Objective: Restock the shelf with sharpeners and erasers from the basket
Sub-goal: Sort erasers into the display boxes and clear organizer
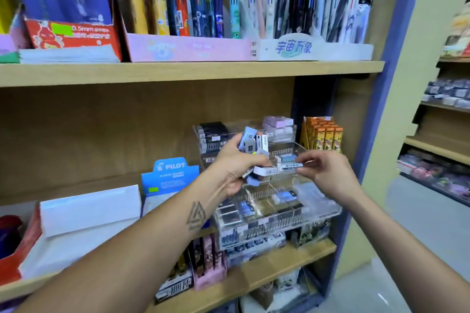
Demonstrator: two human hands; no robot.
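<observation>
A handful of erasers (254, 145) is gripped in the left hand (237, 168), just right of frame centre, in front of the clear tiered rack (328, 213) on the middle shelf (287, 259). The fingers are curled round the bunch. Most of the pieces stand with their long axes near upright, tilted a little to the right, their ends pointing toward the upper shelf (190, 71). One white eraser (265, 170) at the bottom of the bunch lies with its long axis near level, pointing right.

A MONO eraser (290, 167) is pinched at its right end between thumb and fingertips of the right hand (326, 173). Its long axis runs left to right, nearly level, and its left end lies just beside the white eraser in the left hand. It is held above the middle tier of the rack, where more erasers are seen in the compartments.

Boxed erasers are stacked in the rack's upper tier. An orange box set (324, 133) stands right of the rack, a blue PILOT card (170, 175) left of it. Multi-colour pens (178, 5) are ranged in trays across the top of the frame. The basket cannot be seen.
</observation>
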